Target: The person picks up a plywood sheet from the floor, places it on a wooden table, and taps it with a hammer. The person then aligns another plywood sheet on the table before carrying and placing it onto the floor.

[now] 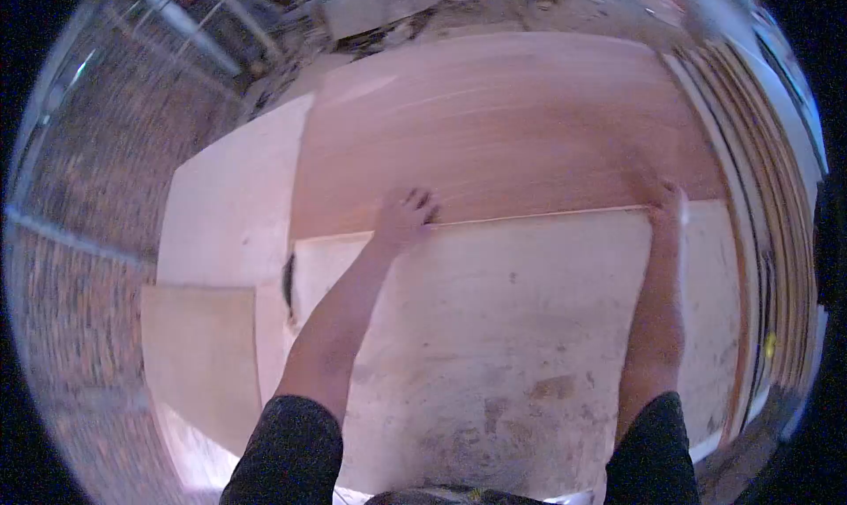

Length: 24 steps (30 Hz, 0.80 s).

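Note:
A thin reddish-brown wood sheet [512, 126] lies across the far part of a pale, stained wood board [512, 329]. My left hand [410, 216] rests over the near edge of the reddish sheet, its fingers bent and apart on top. At the right part of the same edge is my right hand [668, 198]. Motion smears its fingers, so whether they grip the edge cannot be made out. Both arms reach forward over the pale board.
Another pale sheet [234, 205] extends at the left, with a smaller tan board [198, 355] nearer me. Several boards stand on edge in a stack [768, 205] at the right. A brick surface [84, 329] lies at the left; blurred debris [397, 33] is beyond the sheets.

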Each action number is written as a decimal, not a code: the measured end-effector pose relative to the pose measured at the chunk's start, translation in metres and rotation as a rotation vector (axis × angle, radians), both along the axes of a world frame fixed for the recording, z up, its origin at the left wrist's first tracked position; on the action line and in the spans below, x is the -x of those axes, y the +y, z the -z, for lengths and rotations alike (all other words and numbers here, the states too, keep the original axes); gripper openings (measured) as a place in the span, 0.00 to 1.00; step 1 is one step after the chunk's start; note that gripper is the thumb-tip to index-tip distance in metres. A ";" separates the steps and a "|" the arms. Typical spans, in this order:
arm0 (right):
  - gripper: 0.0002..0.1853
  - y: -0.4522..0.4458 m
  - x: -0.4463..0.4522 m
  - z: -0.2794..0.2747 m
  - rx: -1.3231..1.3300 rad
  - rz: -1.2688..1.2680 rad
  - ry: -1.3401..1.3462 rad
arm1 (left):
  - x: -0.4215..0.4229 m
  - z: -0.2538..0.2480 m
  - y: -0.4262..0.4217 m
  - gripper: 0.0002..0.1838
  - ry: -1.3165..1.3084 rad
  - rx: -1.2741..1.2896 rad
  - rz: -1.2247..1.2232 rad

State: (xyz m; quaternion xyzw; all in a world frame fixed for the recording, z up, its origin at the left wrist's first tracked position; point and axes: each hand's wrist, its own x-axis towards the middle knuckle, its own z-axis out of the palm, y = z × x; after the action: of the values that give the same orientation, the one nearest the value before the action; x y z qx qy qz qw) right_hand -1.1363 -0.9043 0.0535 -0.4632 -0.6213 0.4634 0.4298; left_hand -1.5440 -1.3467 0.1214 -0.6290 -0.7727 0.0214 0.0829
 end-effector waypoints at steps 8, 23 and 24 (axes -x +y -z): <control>0.22 0.017 -0.024 -0.029 0.788 0.358 0.396 | -0.022 0.011 0.008 0.26 0.085 -0.076 0.072; 0.09 0.026 -0.003 -0.070 0.233 -0.047 0.422 | -0.086 -0.052 0.001 0.33 -0.881 -0.844 -0.720; 0.09 0.023 -0.003 -0.085 0.241 -0.078 0.380 | -0.092 -0.049 0.010 0.35 -1.215 -0.834 -0.760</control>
State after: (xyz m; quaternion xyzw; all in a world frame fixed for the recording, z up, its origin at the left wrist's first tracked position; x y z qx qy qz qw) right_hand -1.1330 -0.8809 0.1388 -0.3911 -0.4868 0.6296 0.4622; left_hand -1.4515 -1.3368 0.1699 -0.1447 -0.7874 -0.5837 -0.1354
